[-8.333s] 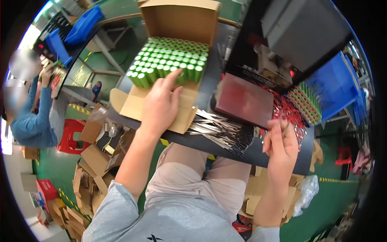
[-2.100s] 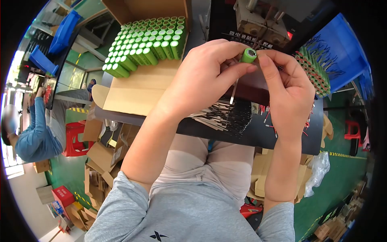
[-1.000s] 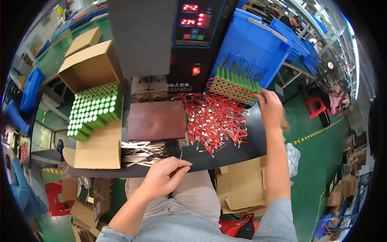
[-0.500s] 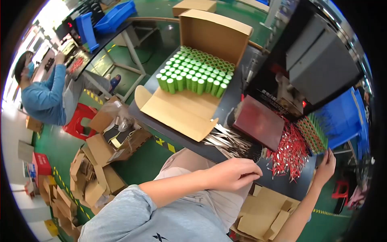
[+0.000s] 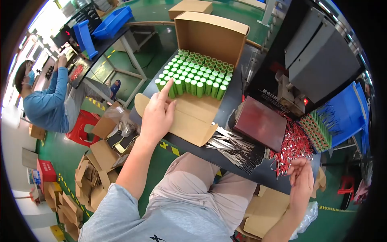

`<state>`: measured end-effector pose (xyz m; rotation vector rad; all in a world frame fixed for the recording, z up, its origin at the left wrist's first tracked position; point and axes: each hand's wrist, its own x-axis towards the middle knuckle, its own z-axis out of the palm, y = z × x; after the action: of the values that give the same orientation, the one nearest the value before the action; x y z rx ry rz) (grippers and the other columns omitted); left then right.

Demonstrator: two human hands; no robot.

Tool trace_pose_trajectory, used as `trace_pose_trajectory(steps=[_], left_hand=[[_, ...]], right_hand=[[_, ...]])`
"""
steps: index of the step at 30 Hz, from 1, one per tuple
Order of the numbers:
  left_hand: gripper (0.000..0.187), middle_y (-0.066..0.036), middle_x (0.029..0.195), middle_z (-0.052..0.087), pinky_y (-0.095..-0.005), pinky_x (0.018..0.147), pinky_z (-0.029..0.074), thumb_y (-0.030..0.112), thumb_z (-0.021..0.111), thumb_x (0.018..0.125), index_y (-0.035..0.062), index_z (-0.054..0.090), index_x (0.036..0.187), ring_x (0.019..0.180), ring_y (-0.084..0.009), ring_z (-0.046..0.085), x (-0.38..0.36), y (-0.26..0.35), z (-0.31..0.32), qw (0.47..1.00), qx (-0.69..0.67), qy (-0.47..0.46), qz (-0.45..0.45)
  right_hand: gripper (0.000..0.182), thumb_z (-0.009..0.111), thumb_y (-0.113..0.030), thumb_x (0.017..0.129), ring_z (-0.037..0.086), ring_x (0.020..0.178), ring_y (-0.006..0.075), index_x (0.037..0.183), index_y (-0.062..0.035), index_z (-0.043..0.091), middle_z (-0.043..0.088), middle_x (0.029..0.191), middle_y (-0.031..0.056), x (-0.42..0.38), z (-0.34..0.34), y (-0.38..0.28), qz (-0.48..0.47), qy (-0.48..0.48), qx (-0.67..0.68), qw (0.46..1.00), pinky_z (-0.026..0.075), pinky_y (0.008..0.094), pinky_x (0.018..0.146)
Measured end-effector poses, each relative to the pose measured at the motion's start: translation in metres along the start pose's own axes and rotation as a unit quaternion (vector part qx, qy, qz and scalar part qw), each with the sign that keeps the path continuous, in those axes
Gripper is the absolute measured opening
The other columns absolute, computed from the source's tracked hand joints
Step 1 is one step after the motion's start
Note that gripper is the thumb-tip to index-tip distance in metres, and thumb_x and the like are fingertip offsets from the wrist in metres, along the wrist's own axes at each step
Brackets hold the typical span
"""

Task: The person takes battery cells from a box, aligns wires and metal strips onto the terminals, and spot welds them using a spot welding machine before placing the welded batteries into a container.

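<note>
My left hand (image 5: 158,117) is over the open cardboard box (image 5: 193,117), index finger stretched to the front left of the green cylindrical cells (image 5: 199,86) and thumb apart. Nothing shows held in it. The cells stand upright in rows in the box. At the table's right front edge, my right hand (image 5: 301,175) has its fingers curled together beside the pile of red wires (image 5: 296,141); what they hold, if anything, is too small to name.
A dark red block (image 5: 261,123) lies before the grey machine (image 5: 316,52). White and black strips (image 5: 234,149) are left of the wires. More cells (image 5: 316,131) stand beside a blue bin (image 5: 348,117). A person (image 5: 48,97) sits at another table on the left.
My left hand has moved left and up from the front edge by the strips to the cells, and its fingers have spread. My right hand has moved left from the right-hand cells to the red wires.
</note>
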<state>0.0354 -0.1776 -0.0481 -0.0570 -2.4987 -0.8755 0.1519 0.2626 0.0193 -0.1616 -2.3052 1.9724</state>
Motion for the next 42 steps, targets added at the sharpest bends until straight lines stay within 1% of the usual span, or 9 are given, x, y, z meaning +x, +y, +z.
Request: trace_pose_trajectory(steps=[3, 6, 10, 14, 16, 17, 23, 31, 42], left_hand=[[0.046, -0.002, 0.086, 0.061, -0.0259, 0.069, 0.052, 0.001, 0.073, 0.101, 0.0077, 0.064, 0.146, 0.071, -0.0098, 0.057, -0.003, 0.001, 0.001, 0.999, -0.019, 0.025, 0.000], [0.032, -0.011, 0.090, 0.069, -0.0338, 0.070, 0.056, 0.001, 0.073, 0.099, 0.0043, 0.068, 0.130, 0.072, -0.0189, 0.067, 0.000, 0.003, 0.001, 0.996, -0.073, 0.027, -0.039], [0.021, 0.001, 0.081, 0.065, -0.0213, 0.059, 0.048, 0.005, 0.078, 0.101, -0.0022, 0.066, 0.116, 0.069, -0.0034, 0.060, 0.009, 0.043, -0.010, 0.955, -0.263, -0.049, -0.130], [0.023, -0.002, 0.095, 0.069, -0.0196, 0.065, 0.051, 0.002, 0.080, 0.099, -0.0006, 0.066, 0.118, 0.079, -0.0048, 0.064, 0.018, 0.089, -0.006, 0.924, -0.362, -0.123, 0.003], [0.025, -0.002, 0.102, 0.069, -0.0199, 0.070, 0.053, 0.000, 0.081, 0.098, -0.0004, 0.067, 0.118, 0.083, -0.0055, 0.065, 0.027, 0.112, 0.008, 0.929, -0.330, -0.147, 0.080], [0.026, -0.002, 0.104, 0.070, -0.0209, 0.071, 0.054, 0.002, 0.082, 0.098, 0.0002, 0.067, 0.119, 0.084, -0.0060, 0.066, 0.029, 0.132, 0.013, 0.912, -0.367, -0.184, 0.021], [0.029, -0.001, 0.095, 0.074, -0.0231, 0.072, 0.057, 0.004, 0.082, 0.096, -0.0015, 0.070, 0.122, 0.081, -0.0071, 0.071, 0.032, 0.171, 0.057, 0.913, -0.348, -0.193, 0.092], [0.031, -0.007, 0.099, 0.078, -0.0263, 0.075, 0.061, 0.006, 0.081, 0.097, -0.0019, 0.075, 0.126, 0.084, -0.0109, 0.075, 0.032, 0.167, 0.082, 0.910, -0.342, -0.182, 0.146], [0.033, -0.005, 0.093, 0.078, -0.0260, 0.070, 0.059, 0.010, 0.083, 0.096, -0.0001, 0.075, 0.126, 0.077, -0.0108, 0.075, 0.033, 0.163, 0.087, 0.916, -0.321, -0.175, 0.165]], right_hand=[[0.039, 0.046, -0.028, 0.120, 0.040, 0.066, 0.0024, 0.112, -0.0004, 0.072, 0.057, 0.079, -0.0031, 0.009, 0.022, -0.008, -0.015, 0.007, -0.010, 1.000, 0.030, 0.0201, 0.060], [0.034, 0.051, -0.024, 0.119, 0.040, 0.066, 0.0019, 0.110, -0.0006, 0.074, 0.052, 0.073, -0.0056, 0.020, 0.052, -0.029, -0.029, 0.020, -0.023, 0.999, 0.030, 0.0211, 0.060], [0.032, 0.052, -0.023, 0.118, 0.041, 0.064, 0.0014, 0.111, -0.0007, 0.073, 0.051, 0.071, -0.0057, 0.036, 0.073, -0.039, -0.046, 0.010, 0.008, 0.999, 0.030, 0.0222, 0.058], [0.029, 0.056, -0.023, 0.117, 0.039, 0.061, 0.0007, 0.109, -0.0007, 0.071, 0.048, 0.069, -0.0070, 0.061, 0.068, -0.027, -0.007, -0.057, 0.048, 0.997, 0.028, 0.0228, 0.055], [0.030, 0.064, -0.028, 0.113, 0.037, 0.059, -0.0002, 0.099, -0.0026, 0.072, 0.047, 0.066, -0.0091, 0.070, 0.080, -0.029, 0.011, -0.024, 0.064, 0.998, 0.026, 0.0233, 0.054], [0.031, 0.066, -0.029, 0.112, 0.036, 0.059, -0.0004, 0.097, -0.0030, 0.073, 0.046, 0.065, -0.0095, 0.073, 0.084, -0.034, 0.024, -0.015, 0.062, 0.998, 0.025, 0.0234, 0.054], [0.028, 0.073, -0.028, 0.106, 0.033, 0.057, -0.0013, 0.091, -0.0047, 0.075, 0.050, 0.067, -0.0106, 0.089, 0.081, -0.026, 0.033, -0.025, 0.132, 0.990, 0.021, 0.0235, 0.052], [0.024, 0.075, -0.024, 0.103, 0.034, 0.056, -0.0019, 0.087, -0.0059, 0.076, 0.056, 0.068, -0.0096, 0.101, 0.090, -0.023, 0.008, -0.018, 0.132, 0.991, 0.022, 0.0238, 0.051], [0.025, 0.076, -0.026, 0.099, 0.031, 0.054, -0.0004, 0.087, -0.0041, 0.076, 0.049, 0.062, -0.0098, 0.104, 0.092, -0.023, 0.004, 0.006, 0.122, 0.993, 0.021, 0.0248, 0.051]])
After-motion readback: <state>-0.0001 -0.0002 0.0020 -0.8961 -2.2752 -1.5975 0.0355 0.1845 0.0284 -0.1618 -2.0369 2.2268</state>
